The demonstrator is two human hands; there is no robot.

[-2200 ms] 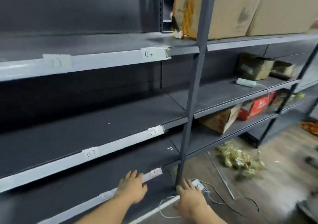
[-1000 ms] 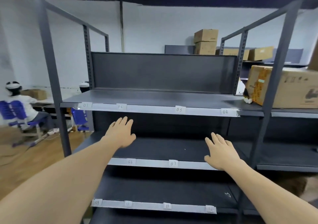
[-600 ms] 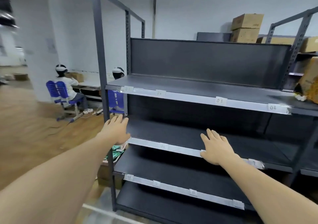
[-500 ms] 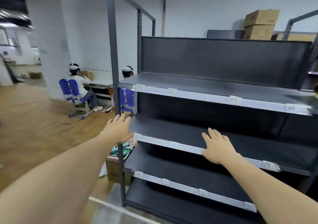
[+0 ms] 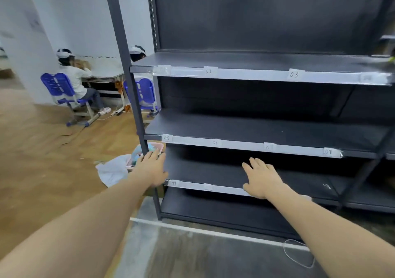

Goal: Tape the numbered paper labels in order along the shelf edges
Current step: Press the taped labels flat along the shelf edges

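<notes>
Taped to the top edge (image 5: pixel 252 74) of the shelving are labels 02 (image 5: pixel 209 71) and 03 (image 5: pixel 294 74), and a label at each end is too blurred to read. The middle edge (image 5: pixel 239 145) carries 05 (image 5: pixel 167 138), 06 (image 5: pixel 215 142), a glare-washed slip (image 5: pixel 268 147) and a fourth (image 5: pixel 328 151) near its right end. On the lower edge (image 5: pixel 226 190) a corner label (image 5: pixel 174 183), seemingly 09, has another slip (image 5: pixel 207 187) near it.

Further right that edge is hidden by the right hand (image 5: pixel 261 179). The hand is spread flat with straight fingers and holds nothing; whether it touches the shelf I cannot tell. The left hand (image 5: pixel 152 168) is also flat and empty. It is at the lower shelf's left corner, in front of the post (image 5: pixel 126 64).

Deep dark gaps separate the shelf decks. A pink basket (image 5: pixel 157 146) and a white bag (image 5: pixel 113 171) lie just behind the left hand at the post's foot. Left of them, wood floor (image 5: pixel 42 149) runs back to people (image 5: pixel 72 79) seated on blue chairs (image 5: pixel 62 85) at a desk (image 5: pixel 102 78). A white line (image 5: pixel 213 231) crosses the grey floor before the shelving, with a thin cable (image 5: pixel 299 254) looped at its right.
</notes>
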